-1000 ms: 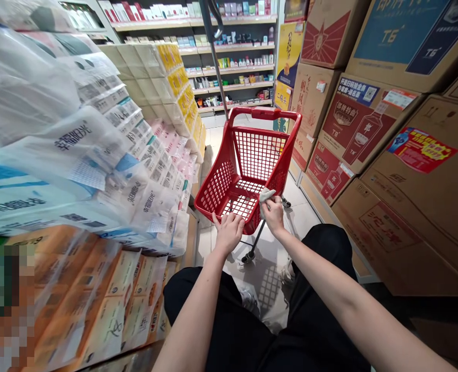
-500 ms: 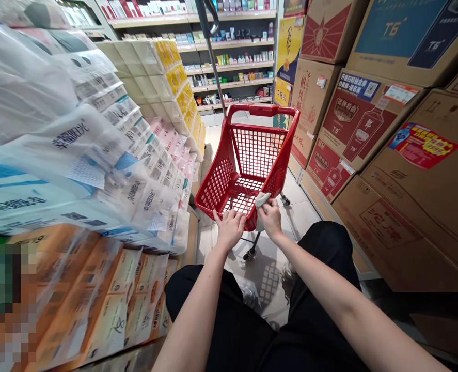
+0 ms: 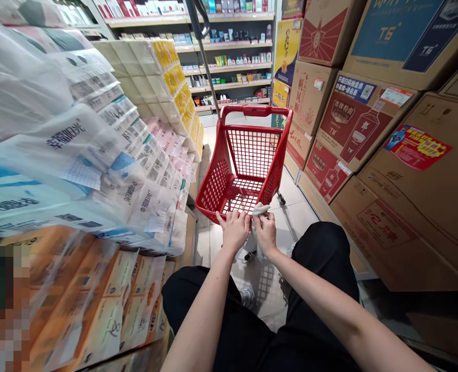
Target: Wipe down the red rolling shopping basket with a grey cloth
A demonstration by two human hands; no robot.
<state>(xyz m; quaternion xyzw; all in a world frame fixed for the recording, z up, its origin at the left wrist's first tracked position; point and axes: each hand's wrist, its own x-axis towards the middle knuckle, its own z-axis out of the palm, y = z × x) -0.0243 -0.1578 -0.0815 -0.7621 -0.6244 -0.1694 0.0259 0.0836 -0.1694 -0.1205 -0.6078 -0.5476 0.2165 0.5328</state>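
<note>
Red basket [image 3: 220,155]: left hand [image 3: 235,230] on its near rim, grip unclear; right hand [image 3: 266,233] at its near-right corner, grip clamped on cloth [image 3: 260,208].

Wrapped packs [image 3: 114,173] lie left of the cart [image 3: 221,150], cartons [image 3: 362,121] right.

Glossy plastic cart [image 3: 221,150], matt cloth [image 3: 260,208]
</note>
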